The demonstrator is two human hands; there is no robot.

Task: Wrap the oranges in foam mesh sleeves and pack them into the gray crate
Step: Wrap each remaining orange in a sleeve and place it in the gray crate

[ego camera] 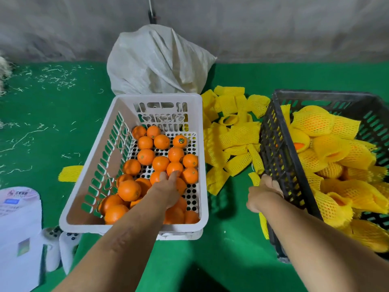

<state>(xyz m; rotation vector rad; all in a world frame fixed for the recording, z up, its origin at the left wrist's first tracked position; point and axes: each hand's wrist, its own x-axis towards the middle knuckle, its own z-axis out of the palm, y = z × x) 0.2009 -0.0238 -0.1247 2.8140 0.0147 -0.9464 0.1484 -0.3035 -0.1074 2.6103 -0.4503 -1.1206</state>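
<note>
Several bare oranges [145,157] lie in a white slotted crate [134,225] at the centre. My left hand [166,189] reaches down into it, two spread fingertips touching oranges near the middle. Its palm and other fingers are hidden, so a grip cannot be told. The gray crate [280,150] stands tilted at the right, holding several oranges wrapped in yellow foam mesh [313,123]. My right hand [264,194] grips the gray crate's near left wall, fingers curled over its edge. Loose yellow foam mesh sleeves [235,133] are piled between the two crates.
A white woven sack [155,62] stands behind the white crate, against a grey wall. One stray sleeve [69,173] lies left of the white crate. White packets [19,216] and two white controllers [67,243] sit at the lower left on the green mat [46,127].
</note>
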